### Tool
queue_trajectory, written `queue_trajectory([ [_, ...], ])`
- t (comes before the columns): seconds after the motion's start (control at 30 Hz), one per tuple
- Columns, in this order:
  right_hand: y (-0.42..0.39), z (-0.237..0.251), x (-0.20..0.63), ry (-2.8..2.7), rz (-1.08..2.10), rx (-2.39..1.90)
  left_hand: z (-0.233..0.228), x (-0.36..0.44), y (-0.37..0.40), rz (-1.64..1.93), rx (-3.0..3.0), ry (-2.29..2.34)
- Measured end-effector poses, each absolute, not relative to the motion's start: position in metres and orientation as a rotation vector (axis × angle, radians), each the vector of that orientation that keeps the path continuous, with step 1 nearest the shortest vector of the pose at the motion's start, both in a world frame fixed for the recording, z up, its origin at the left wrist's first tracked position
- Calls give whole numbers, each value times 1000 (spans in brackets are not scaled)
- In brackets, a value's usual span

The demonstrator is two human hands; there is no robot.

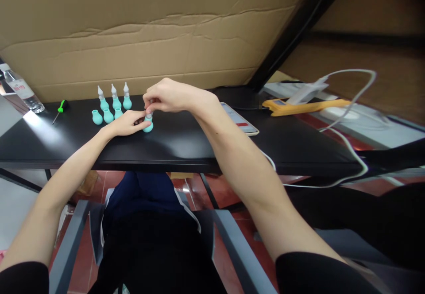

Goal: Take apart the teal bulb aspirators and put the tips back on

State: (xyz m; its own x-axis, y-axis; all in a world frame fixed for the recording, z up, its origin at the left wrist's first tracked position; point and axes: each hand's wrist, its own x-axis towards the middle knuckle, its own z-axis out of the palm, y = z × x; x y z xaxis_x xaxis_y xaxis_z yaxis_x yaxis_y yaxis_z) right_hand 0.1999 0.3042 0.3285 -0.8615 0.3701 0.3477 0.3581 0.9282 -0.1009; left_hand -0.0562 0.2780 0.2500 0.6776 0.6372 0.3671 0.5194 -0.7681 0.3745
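My left hand (128, 123) rests on the black table (186, 145) and grips a teal rubber bulb (148, 127) at its side. My right hand (166, 95) pinches a small white tip (149, 115) on top of that bulb. Just left of my hands stand three teal bulbs with white tips (114, 98) in a back row, and three bare teal bulbs (106, 116) in front of them.
A screwdriver with a green handle (60, 108) and a water bottle (21, 91) lie at the far left. A phone (239, 119) sits right of my right wrist. Further right are a yellow device (303, 106), a white charger and cable (345, 145). A cardboard wall (149, 28) backs the table.
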Motion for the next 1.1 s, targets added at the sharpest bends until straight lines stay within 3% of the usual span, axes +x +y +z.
queue_trajectory([
  [0.67, 288, 331, 178, -2731, 1, -750, 245, -62, 285, 732, 2688, 940],
  [1.1, 307, 308, 181, -2558, 478, -568, 249, -66, 286, 709, 2705, 925],
])
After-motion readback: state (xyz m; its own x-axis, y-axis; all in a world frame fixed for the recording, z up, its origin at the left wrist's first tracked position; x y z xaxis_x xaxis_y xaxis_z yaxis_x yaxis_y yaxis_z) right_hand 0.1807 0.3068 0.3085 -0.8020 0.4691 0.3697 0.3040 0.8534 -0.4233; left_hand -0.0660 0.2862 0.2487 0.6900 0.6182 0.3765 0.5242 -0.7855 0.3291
